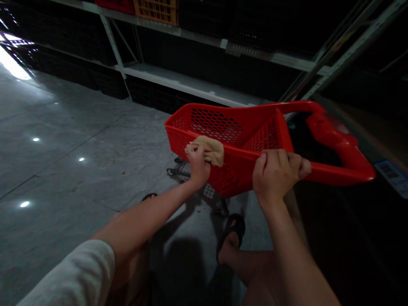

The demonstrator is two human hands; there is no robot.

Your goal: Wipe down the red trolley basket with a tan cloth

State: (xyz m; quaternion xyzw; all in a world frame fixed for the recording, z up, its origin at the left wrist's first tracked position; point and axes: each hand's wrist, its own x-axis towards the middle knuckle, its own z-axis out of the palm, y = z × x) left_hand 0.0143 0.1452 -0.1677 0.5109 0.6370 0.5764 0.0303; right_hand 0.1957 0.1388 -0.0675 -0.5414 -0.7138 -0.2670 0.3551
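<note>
A red plastic shopping cart (244,170) with perforated sides stands on the floor in front of me, its handle out to the right. My left hand (198,161) is closed on a tan cloth (212,148), which lies over the upper edge of the cart's near side. Part of the cloth hangs down the outer wall. My right hand (276,172) grips the cart's near rim, close to where the handle arm begins. Inside the basket, the part of the floor behind the near wall is hidden.
Behind the cart runs a metal shelf rack (178,83) with dark crates and an orange crate (157,10) on its upper level. My sandalled foot (232,236) is below the cart, near its wheels. Grey concrete floor (63,161) stretches to the left.
</note>
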